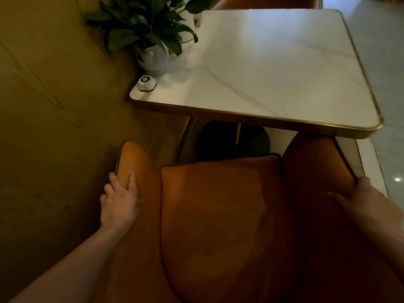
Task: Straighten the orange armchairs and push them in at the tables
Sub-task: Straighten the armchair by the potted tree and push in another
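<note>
An orange armchair (pixel 220 211) fills the lower half of the view, its front facing a white marble table (pixel 273 68) with a gold rim. The right armrest tip lies under the table's near edge; the seat cushion is still outside it. My left hand (pixel 120 200) grips the left armrest from its outer side, thumb on top. My right hand (pixel 358 193) holds the right armrest, fingers wrapped over its outer edge and partly hidden. A second orange armchair (pixel 269 2) shows at the table's far side.
A potted green plant (pixel 150 40) in a glass vase and a small white call button (pixel 147 83) stand at the table's left corner. A wood-panelled wall (pixel 54 106) runs close along the left. Pale tiled floor (pixel 389 62) lies to the right.
</note>
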Demonstrator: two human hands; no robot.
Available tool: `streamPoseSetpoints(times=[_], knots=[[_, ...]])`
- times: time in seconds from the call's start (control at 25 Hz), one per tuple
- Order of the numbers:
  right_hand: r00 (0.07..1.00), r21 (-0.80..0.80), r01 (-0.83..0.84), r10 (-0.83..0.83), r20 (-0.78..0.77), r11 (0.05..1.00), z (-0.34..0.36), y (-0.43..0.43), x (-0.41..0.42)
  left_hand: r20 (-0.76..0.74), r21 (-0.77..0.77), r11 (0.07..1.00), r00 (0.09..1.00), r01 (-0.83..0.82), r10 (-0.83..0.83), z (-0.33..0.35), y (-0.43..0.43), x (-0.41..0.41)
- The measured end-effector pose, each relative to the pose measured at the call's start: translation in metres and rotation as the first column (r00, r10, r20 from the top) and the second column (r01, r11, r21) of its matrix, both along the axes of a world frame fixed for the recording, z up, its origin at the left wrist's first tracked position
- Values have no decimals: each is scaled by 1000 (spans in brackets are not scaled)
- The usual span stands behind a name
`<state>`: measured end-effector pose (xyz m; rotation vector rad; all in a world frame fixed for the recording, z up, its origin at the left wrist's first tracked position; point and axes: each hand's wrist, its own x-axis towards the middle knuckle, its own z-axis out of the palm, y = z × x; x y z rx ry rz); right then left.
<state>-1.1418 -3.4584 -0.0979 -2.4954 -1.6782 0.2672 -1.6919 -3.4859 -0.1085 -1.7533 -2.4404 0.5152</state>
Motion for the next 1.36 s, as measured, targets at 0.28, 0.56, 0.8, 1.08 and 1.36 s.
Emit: streamPoseSetpoints(times=[0.28,0.56,0.8,1.08,1.36], knots=[[992,3,130,-130,-9,992,5,-14,1,-1,5,996,996,87,-87,-7,38,0],[970,-12,234,-232,74,972,-10,-14,-12,36,29,985,984,171,-172,-5,88,-8],[957,-32,278,-274,97,960,-6,-12,-26,-12,33,979,979,203,-202,-8,88,-14],[963,-42,259,-254,95,965,-8,-11,-24,-27,-30,983,983,179,-180,-13,91,-13],[950,-31,305,-302,84,952,-11,-6,-40,-102,-50,967,962,250,-254,-11,134,-23]])
